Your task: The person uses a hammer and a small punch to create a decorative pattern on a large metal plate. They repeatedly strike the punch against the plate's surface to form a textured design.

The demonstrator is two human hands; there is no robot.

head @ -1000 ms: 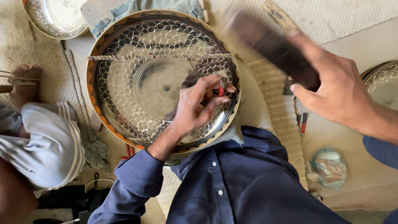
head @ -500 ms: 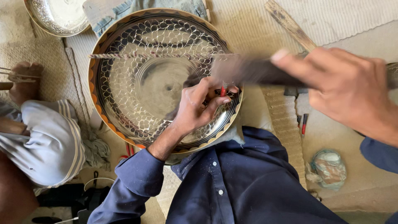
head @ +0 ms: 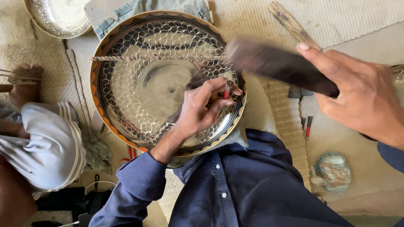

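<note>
L hand pinches a thin red-banded metal punch upright on the large round shiny tray w/ embossed scale pattern, near its right rim. R hand grips a dark, blurred wooden mallet above the punch.

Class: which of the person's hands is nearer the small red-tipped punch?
Left. The left hand holds the punch on the tray; the right hand is off to its right.

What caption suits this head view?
Left hand steadies a red-banded punch on a round engraved metal tray; right hand holds a dark blurred mallet.
</note>
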